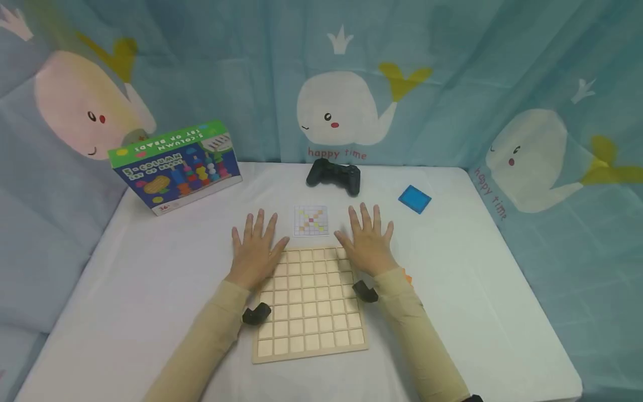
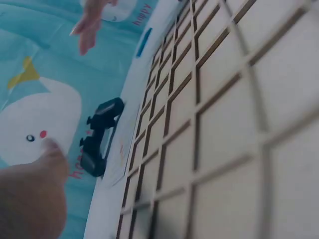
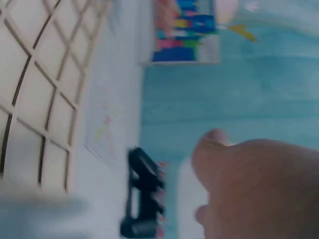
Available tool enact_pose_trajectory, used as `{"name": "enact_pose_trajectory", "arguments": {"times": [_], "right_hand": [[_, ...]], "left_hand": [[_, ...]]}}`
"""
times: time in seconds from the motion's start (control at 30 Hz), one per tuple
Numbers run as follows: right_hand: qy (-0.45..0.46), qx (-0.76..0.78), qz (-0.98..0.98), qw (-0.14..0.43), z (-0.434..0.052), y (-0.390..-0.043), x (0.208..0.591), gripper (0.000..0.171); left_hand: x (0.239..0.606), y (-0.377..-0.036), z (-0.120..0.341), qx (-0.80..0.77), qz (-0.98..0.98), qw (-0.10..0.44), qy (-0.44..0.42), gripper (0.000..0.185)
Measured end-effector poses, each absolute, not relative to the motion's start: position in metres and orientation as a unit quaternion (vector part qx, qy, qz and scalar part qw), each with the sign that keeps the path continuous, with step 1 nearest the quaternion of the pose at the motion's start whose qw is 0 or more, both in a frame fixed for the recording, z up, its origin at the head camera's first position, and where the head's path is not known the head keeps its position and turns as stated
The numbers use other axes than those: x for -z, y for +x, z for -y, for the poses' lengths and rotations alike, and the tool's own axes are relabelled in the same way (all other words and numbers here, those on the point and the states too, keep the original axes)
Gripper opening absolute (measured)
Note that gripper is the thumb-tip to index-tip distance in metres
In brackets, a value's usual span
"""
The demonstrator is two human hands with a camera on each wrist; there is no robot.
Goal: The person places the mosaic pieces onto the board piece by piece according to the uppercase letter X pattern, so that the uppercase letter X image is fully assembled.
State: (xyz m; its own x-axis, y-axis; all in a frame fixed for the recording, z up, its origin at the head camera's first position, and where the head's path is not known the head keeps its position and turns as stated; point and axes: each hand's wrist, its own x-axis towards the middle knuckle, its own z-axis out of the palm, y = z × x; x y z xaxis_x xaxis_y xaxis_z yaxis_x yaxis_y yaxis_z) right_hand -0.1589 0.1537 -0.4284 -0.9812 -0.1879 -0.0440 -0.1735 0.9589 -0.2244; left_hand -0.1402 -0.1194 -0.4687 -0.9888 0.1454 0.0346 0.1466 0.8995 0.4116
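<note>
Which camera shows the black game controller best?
The head view: the game controller shows whole and sharp on the table behind the pattern card. Left wrist shows it sideways and small; right wrist shows it blurred.

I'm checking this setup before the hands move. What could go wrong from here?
Both the left hand and the right hand lie flat over the top corners of the wooden grid board; lifting them carelessly might shift it. The pattern card lies loose between the hands and could be brushed away. The black controller sits just behind the card, in the way of a forward reach.
</note>
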Motion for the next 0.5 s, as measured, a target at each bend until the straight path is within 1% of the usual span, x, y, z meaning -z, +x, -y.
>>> {"name": "enact_pose_trajectory", "arguments": {"times": [0.13,0.23,0.3,0.4,0.5], "right_hand": [[-0.089,0.164,-0.981,0.051,-0.185,-0.135,0.42,0.072],[-0.084,0.193,-0.975,0.07,-0.216,-0.115,0.419,0.07],[-0.077,0.193,-0.974,0.084,-0.236,-0.104,0.422,0.066],[-0.063,0.192,-0.974,0.104,-0.263,-0.091,0.431,0.058],[-0.055,0.206,-0.97,0.118,-0.277,-0.083,0.442,0.049]], "left_hand": [[0.469,-0.112,0.14,0.249,0.964,-0.024,-0.089,0.083],[0.477,-0.089,0.157,0.257,0.959,-0.048,-0.106,0.089],[0.484,-0.08,0.163,0.251,0.958,-0.058,-0.124,0.089],[0.494,-0.077,0.164,0.238,0.958,-0.053,-0.153,0.087],[0.504,-0.076,0.166,0.225,0.961,-0.027,-0.161,0.085]]}}
